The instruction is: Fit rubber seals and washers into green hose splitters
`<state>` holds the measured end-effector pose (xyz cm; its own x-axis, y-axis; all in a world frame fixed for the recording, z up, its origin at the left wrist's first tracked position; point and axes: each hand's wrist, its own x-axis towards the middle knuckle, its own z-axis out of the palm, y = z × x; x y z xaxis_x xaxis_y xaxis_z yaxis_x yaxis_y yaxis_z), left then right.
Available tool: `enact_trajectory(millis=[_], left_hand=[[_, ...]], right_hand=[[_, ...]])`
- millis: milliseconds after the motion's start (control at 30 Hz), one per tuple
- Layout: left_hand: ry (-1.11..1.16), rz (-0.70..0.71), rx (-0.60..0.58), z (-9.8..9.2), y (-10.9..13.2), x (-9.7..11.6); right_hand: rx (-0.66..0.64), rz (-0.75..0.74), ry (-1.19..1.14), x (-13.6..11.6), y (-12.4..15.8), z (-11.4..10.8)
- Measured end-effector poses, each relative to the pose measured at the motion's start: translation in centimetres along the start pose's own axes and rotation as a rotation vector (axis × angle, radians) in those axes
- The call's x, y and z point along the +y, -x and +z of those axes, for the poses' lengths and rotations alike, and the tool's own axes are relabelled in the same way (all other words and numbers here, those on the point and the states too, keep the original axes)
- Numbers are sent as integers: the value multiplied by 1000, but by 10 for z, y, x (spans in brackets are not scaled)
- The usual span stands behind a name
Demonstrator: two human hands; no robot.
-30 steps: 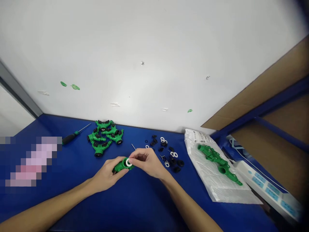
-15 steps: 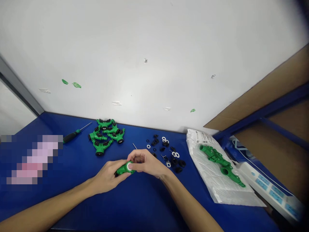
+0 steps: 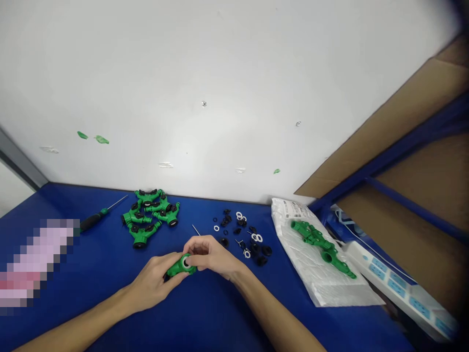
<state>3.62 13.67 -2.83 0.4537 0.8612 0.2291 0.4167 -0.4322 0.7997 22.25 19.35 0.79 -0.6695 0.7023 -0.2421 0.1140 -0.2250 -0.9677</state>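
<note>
My left hand (image 3: 150, 281) is closed around a green plastic hose connector (image 3: 178, 267), whose round port faces right. A white washer (image 3: 185, 262) sits at that port. My right hand (image 3: 209, 255) is pressed up against the same end, with its fingertips on the port's rim. Part of the connector's body is hidden by my fingers. Just beyond my right hand lie loose black and white washers and small black fittings (image 3: 242, 237).
A pile of green connectors (image 3: 148, 217) and a black-handled screwdriver (image 3: 97, 220) lie on the blue workbench (image 3: 220, 313). A blurred patch (image 3: 36, 264) covers its left. Another green connector (image 3: 318, 244) rests on a plastic bag (image 3: 322, 274), near a power strip (image 3: 395, 286).
The whole scene has shifted down and left in view as my head moved. My hands stay together on the connector, and the white washer sits closer to the port.
</note>
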Motion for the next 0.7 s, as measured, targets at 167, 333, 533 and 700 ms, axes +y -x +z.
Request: enact_trajectory(millis=[167,333,533,700], left_hand=[[4,-7,21,2,1,-2],[-45,13,9,5,2,-4],[-135,74,-8,5,2,-4],[-90,100,91,4,1,-2]], right_hand=[[33,-83,10,4,-1,3],[-18,-95,46,5,1,0],[-28,-92,168,5,0,2],[139,-141,445,-10,20,-35]])
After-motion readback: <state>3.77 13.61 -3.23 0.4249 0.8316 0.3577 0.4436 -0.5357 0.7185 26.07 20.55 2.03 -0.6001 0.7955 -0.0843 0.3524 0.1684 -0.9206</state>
